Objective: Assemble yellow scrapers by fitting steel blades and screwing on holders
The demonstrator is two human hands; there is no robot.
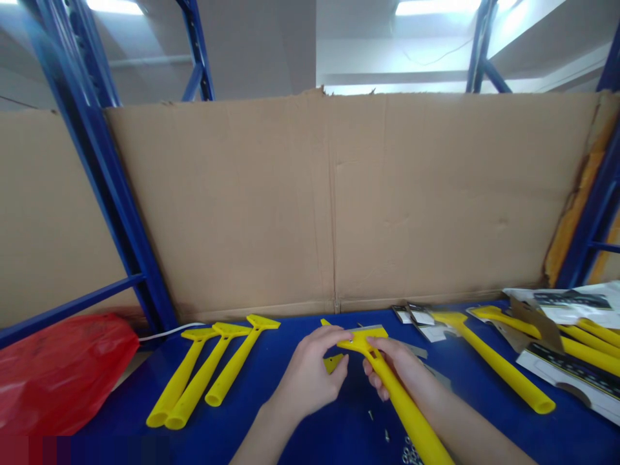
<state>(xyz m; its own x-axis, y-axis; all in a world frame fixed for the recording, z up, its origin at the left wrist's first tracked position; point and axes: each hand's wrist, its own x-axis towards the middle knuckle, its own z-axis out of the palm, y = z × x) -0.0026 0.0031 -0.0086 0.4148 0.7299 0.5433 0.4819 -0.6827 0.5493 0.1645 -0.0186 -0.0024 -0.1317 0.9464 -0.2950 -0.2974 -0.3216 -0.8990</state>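
Observation:
A yellow scraper (407, 407) with a long round handle and a thin metal blade at its wide head slants across the front. My right hand (400, 361) is closed around its neck, thumb on the head. At the head's left corner, my left hand (312, 368) has its index fingertip beside a small screw; the thumb curves below, and the other fingers are partly hidden. Behind the left hand lies another yellow piece (332, 363), mostly covered. Loose screws (386, 436) and a cluster of small nuts (411, 452) are on the blue table (261, 413) nearby.
Three yellow scraper handles (194, 381) lie at left, near a red plastic bag (62, 374). Another yellow scraper (504, 368) rests at right, beside packaged scrapers (576, 349) and small packets (416, 316). A cardboard wall (252, 206) and blue rack posts (116, 194) stand behind.

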